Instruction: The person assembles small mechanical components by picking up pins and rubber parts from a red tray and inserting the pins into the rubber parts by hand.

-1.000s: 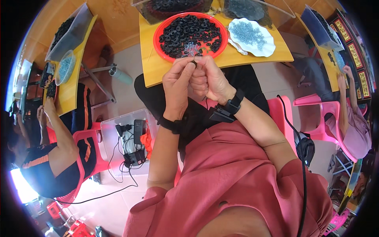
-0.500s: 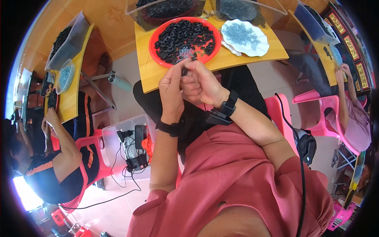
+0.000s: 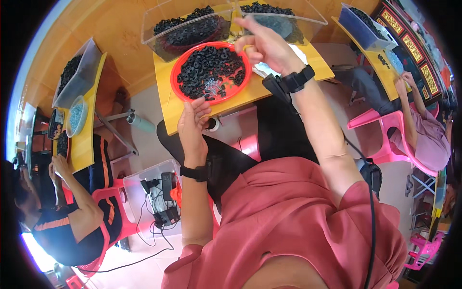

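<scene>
A round red tray [image 3: 176, 86] on the wooden table holds many small black ring-shaped pieces [image 3: 202, 62] and a small heap of clear bluish bits [image 3: 211, 87]. My left hand [image 3: 193, 120] is just at the tray's near rim, its fingers loosely bent and apart, with nothing visible in them. Past the tray's right side reaches my right hand [image 3: 272, 48], open with the index finger stretched toward the bins at the back. It hides most of a white dish [image 3: 299, 52]. Both wrists wear black bands.
Two clear bins [image 3: 163, 45] [image 3: 308, 21] with black pieces stand at the table's [image 3: 171, 123] back. A clear box [image 3: 139, 192] with cables and chargers sits on the floor at left. Co-workers sit at tables on the left [image 3: 62, 216] and right [image 3: 423, 130].
My hands were together over the tray's near edge, pinching a small dark piece. Now they are apart: the right has swung forward and right, the left has dropped slightly left. The view has shifted.
</scene>
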Tool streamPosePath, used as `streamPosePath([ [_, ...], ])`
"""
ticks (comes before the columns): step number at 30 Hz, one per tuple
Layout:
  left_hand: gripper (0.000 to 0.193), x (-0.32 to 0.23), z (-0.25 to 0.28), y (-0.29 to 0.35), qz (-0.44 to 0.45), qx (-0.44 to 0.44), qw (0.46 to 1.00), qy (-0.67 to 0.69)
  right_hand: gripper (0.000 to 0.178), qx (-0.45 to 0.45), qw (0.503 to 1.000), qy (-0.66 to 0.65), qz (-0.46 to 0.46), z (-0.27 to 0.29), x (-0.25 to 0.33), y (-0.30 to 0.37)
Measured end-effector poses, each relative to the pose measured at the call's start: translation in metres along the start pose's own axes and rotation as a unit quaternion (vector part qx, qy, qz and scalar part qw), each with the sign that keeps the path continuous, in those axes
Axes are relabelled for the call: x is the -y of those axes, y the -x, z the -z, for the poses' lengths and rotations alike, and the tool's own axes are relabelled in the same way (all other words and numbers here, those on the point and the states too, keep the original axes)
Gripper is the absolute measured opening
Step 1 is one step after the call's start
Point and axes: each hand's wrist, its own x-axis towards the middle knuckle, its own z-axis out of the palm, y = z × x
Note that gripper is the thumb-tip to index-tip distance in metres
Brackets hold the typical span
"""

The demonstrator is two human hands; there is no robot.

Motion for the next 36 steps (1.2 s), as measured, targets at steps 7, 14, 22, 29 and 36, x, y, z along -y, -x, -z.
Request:
streamPosePath([
  [7, 0.037, 0.008, 0.004, 0.0, 0.026, 0.027, 0.998, -0.046, 0.047, 0.157, 0.986, 0.038, 0.048, -0.061, -0.013, 0.075],
  [14, 0.035, 0.002, 0.009, 0.001, 0.027, 0.012, 0.998, -0.057, 0.086, 0.525, 0.827, -0.2, -0.017, -0.11, 0.026, 0.126],
  [22, 0.033, -0.001, 0.016, -0.003, 0.028, -0.032, 0.996, -0.078, 0.081, 0.538, 0.757, -0.37, -0.012, -0.116, 0.04, 0.105],
  [29, 0.03, -0.001, 0.023, -0.009, 0.039, -0.063, 0.99, -0.119, 0.082, 0.515, 0.73, -0.448, -0.003, -0.103, 0.036, 0.085],
  [36, 0.027, -0.001, 0.02, -0.011, 0.043, -0.085, 0.98, -0.172, 0.081, 0.46, 0.753, -0.469, 0.051, -0.079, 0.032, 0.065],
])
